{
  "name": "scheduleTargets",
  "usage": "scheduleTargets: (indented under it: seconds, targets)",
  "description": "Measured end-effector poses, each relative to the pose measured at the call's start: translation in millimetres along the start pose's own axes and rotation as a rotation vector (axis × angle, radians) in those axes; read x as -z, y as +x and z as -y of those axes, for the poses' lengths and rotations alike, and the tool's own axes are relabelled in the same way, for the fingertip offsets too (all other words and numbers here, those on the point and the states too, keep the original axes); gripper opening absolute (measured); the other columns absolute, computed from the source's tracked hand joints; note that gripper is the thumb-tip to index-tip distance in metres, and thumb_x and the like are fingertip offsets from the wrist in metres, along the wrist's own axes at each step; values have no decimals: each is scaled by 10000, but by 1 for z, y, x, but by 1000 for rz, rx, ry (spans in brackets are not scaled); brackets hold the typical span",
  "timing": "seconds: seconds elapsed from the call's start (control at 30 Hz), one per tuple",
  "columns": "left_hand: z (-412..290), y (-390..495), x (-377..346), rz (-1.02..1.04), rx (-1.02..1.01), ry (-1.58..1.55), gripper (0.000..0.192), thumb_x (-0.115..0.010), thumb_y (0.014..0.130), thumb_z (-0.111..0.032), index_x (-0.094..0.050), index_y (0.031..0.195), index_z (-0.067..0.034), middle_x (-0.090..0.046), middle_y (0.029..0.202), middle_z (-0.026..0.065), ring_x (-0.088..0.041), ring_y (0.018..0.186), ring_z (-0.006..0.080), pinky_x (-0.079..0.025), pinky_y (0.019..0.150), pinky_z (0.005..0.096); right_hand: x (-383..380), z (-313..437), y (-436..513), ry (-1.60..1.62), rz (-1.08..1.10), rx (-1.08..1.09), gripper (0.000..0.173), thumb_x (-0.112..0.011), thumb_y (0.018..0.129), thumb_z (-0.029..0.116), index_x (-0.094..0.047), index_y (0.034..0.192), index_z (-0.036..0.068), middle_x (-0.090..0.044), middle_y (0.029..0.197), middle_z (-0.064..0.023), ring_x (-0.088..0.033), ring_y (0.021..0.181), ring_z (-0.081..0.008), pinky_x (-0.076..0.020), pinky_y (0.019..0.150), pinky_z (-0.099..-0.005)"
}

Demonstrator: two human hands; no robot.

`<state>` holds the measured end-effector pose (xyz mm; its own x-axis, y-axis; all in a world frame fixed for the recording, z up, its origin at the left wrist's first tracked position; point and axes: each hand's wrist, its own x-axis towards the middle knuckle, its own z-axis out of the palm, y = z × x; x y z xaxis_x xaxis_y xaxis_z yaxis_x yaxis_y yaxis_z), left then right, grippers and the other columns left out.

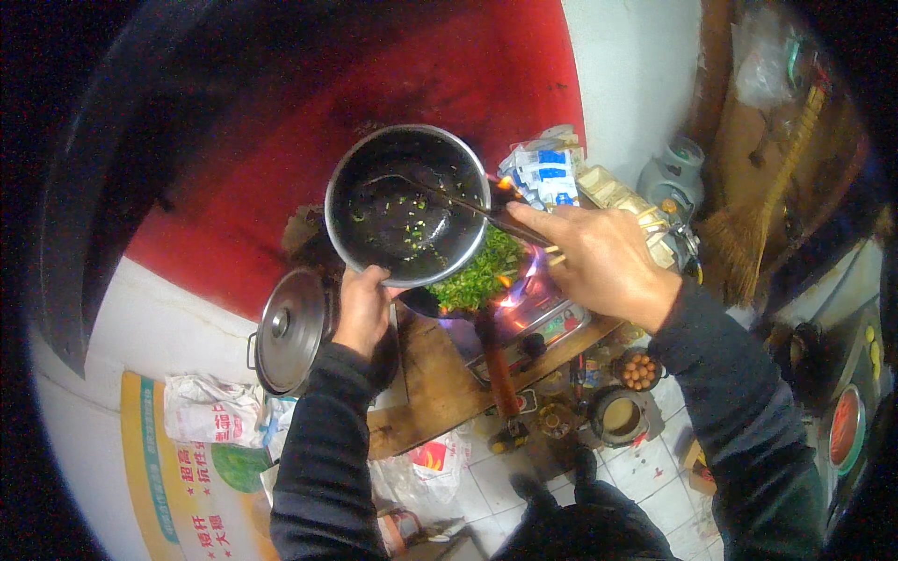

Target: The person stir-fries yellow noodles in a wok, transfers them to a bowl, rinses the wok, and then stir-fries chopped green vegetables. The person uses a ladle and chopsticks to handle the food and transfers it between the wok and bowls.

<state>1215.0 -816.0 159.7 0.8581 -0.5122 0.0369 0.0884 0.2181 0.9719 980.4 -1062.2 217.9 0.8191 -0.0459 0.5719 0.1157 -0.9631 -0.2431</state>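
My left hand [363, 308] grips the near rim of a deep round metal pot [382, 242], tilted so that its dark inside faces me. Bits of chopped greens cling to its inner wall. With my right hand [609, 261] I hold the handle of a long metal cooking utensil [459, 202]; its curved end reaches into the pot and its exact kind is unclear. Partly hidden beneath the pot is a wok [421, 305] full of chopped green vegetables [484, 273], its wooden handle [494, 365] towards me. Flames rise around the wok from a gas stove [547, 333].
A lidded metal pot [289, 333] stands left on the wooden table [438, 389]. Blue-and-white packets [544, 172] lie behind the stove. A gas cylinder [673, 172] and a straw broom [758, 217] are at right. Below are a bowl of eggs [638, 370] and a round container [617, 415].
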Motion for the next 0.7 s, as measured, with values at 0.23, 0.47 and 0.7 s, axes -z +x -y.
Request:
scheduleTargets:
  seconds: [0.23,0.47,0.7]
  targets:
    - [4,5,-8,-68,-42,97,514,-433,863,50,-402,1372,-14,-574,1251,150,-647,1049,296,-599,871,453,8,-7,-11,-50,119,-35,586,-701,702,71,-642,1283,109,-680,880,-158,-660,749,-357,-508,639,-446]
    - [11,17,-14,-131,-70,323,578,-430,858,59,-334,1419,-42,-525,1307,137,-620,1070,262,-585,813,396,-24,-11,-19,-92,28,-131,575,-682,711,68,-626,1281,109,-671,885,-150,-661,755,-357,-523,653,-456]
    - [27,36,-14,-114,-330,448,626,-458,845,53,-277,1441,-9,-458,1388,188,-450,1314,296,-328,1124,368,2,-13,-27,-29,200,17,600,-639,670,21,-644,1268,70,-701,960,-171,-683,820,-356,-543,693,-438]
